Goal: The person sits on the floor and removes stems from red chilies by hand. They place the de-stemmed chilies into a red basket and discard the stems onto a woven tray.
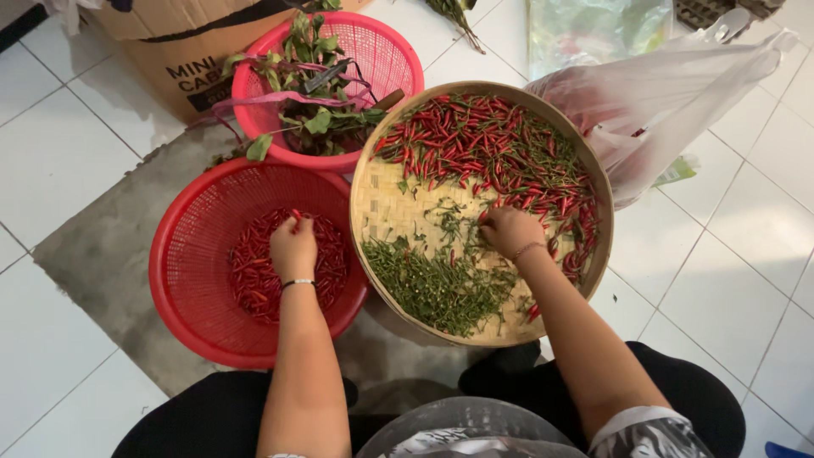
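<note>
Chillies (pixel 500 148), red, heaped across far and right side of round woven bamboo tray (pixel 381 203) on white tiled floor (pixel 51 153); loose green stems (pixel 432 284) piled at near side. Beside tray, to left: big red plastic basket (pixel 182 288) holding stemmed red chillies (pixel 254 271). Beyond it, touching: pink basket (pixel 381 51) of leafy greens. Clear plastic bag (pixel 678 93) at right, cardboard box (pixel 170 51) behind. Left hand (pixel 293 246) over red basket, fingers pinched on one chilli. Right hand (pixel 509 231) on tray, fingers curled down among chillies; grip itself not discernible.
</note>
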